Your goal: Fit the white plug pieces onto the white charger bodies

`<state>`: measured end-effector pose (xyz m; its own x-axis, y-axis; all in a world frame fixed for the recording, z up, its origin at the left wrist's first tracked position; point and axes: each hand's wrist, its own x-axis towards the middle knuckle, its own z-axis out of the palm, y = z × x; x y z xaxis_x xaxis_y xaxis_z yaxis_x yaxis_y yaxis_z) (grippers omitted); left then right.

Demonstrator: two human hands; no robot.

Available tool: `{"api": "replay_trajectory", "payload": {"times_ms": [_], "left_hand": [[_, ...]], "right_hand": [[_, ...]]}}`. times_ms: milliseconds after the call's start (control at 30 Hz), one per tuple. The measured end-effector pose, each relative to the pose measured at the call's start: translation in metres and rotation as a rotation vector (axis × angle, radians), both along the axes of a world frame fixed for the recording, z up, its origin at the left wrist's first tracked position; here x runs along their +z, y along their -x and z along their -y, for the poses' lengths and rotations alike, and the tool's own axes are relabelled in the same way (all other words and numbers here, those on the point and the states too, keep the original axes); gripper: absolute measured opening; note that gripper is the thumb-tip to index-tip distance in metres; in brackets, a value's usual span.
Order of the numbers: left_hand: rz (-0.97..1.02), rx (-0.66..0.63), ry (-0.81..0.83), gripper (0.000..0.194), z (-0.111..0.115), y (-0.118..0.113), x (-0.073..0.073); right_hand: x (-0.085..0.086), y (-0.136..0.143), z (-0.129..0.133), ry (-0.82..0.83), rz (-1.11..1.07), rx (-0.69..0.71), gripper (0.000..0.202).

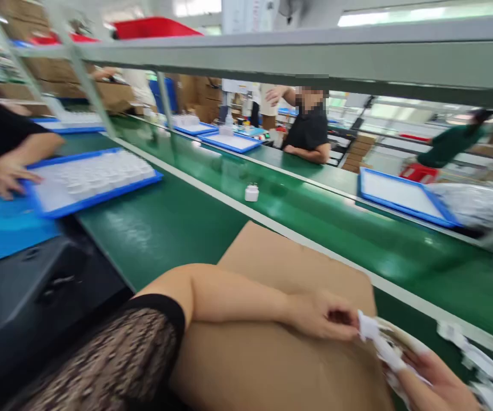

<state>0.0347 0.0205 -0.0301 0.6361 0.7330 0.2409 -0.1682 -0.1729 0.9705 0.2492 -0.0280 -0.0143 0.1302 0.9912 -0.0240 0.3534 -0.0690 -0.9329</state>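
Note:
My left hand (325, 317) reaches across a brown cardboard sheet (280, 354). Its thumb and fingers pinch a small white plastic piece (368, 326), whose exact kind is blurred. My right hand (430, 371), at the lower right, is curled close against the same piece, with white coverings on some fingers. More white bits show within that hand, too smeared to name. Beside it, at the right edge, lies a pile of white parts (486, 359). A white plug adapter (252, 193) stands prongs up on the green conveyor belt (315, 214) beyond the cardboard.
On the left, a co-worker's hand (12, 171) touches a blue-rimmed tray (49, 208) filled with white adapters. More trays (394, 191) line the belt's far side, where another person (308, 131) sits. A grey shelf beam (272, 63) crosses overhead.

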Motion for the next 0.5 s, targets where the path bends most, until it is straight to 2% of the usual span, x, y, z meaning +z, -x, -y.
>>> {"api": "replay_trajectory", "payload": {"times_ms": [67,167,367,500], "left_hand": [[-0.005,0.016,-0.075,0.003,0.001,0.003,0.004],[-0.040,0.014,-0.114,0.005,-0.001,0.006,0.006],[-0.134,0.062,-0.208,0.012,0.002,0.004,0.010],[-0.278,0.138,-0.383,0.012,0.008,0.006,0.017]], "right_hand": [[0.014,0.009,0.004,0.060,-0.093,0.047,0.052],[0.026,0.021,0.004,0.039,-0.045,0.043,0.052],[0.031,0.023,0.006,-0.038,0.046,0.049,0.044],[0.032,0.028,0.010,-0.111,0.059,0.053,0.039]]}}
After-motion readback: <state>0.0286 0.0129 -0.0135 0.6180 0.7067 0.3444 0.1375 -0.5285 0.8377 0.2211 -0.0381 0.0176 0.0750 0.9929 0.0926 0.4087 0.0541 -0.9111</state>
